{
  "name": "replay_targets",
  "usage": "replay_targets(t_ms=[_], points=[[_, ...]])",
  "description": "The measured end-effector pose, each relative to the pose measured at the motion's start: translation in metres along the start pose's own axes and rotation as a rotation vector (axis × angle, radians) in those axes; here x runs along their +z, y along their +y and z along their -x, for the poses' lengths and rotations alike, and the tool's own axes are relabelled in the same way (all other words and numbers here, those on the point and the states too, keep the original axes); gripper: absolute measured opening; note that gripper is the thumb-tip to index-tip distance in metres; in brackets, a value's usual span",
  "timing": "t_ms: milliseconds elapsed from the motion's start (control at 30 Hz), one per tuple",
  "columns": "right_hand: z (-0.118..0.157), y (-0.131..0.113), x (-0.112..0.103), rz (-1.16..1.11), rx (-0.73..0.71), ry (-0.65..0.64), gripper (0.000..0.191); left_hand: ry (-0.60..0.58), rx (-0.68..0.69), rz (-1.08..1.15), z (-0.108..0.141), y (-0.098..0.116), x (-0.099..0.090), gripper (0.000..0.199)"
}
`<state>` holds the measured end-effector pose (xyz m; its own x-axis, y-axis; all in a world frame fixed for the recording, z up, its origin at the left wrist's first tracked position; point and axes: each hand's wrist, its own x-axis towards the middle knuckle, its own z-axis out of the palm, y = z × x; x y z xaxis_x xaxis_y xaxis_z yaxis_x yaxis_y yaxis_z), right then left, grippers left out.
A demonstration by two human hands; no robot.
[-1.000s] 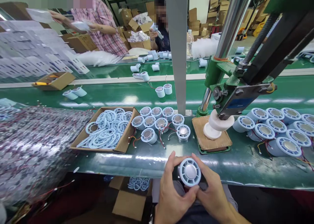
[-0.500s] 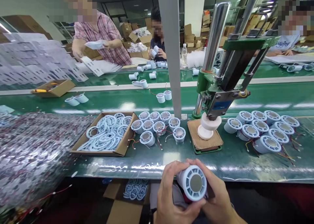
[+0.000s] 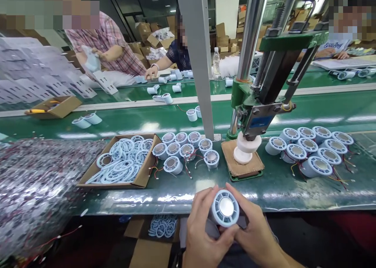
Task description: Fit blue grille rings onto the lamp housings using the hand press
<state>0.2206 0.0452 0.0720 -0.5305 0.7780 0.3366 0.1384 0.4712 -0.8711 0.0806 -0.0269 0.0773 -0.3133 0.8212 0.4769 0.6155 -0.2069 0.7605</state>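
Note:
Between both hands I hold a light-blue round motor housing (image 3: 225, 208), its slotted ring and silver disc facing up toward me. My left hand (image 3: 202, 229) grips its left side, and my right hand (image 3: 255, 225) closes around the right side and underneath. The part is above the bench's front edge. Beyond it stands a green hand press (image 3: 258, 115), whose white round pad hangs over a white cup (image 3: 243, 156) on a cardboard-covered base. Similar housings with thin wires stand left of the press (image 3: 172, 165) and right of it (image 3: 317, 166).
A cardboard box (image 3: 143, 182) of light-blue rings is on the left, beside a heap of bagged wired parts (image 3: 44, 182). A grey post (image 3: 196, 60) rises behind the housings. Across the green bench, co-workers handle white and light-blue pieces. Another box of rings (image 3: 162, 225) lies below.
The housing in my hands has tilted and shifted slightly left and up, its disc now catching the light. The view has swung a little. Across the bench, a co-worker's hand reaches to the pieces.

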Motion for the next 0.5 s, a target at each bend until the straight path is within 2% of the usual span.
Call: replay_targets(t_ms=[167,400,500], points=[[-0.001,0.000,0.000,0.094,-0.208,0.079,0.080,-0.074,0.034,0.003,-0.003,-0.004,-0.007,0.053],[-0.001,0.005,0.011,0.136,-0.263,0.143,0.089,-0.052,0.004,0.122,0.005,-0.014,0.000,0.054],[-0.003,0.010,0.005,0.248,-0.302,0.087,0.095,-0.058,-0.071,0.152,-0.001,-0.020,0.006,0.055]])
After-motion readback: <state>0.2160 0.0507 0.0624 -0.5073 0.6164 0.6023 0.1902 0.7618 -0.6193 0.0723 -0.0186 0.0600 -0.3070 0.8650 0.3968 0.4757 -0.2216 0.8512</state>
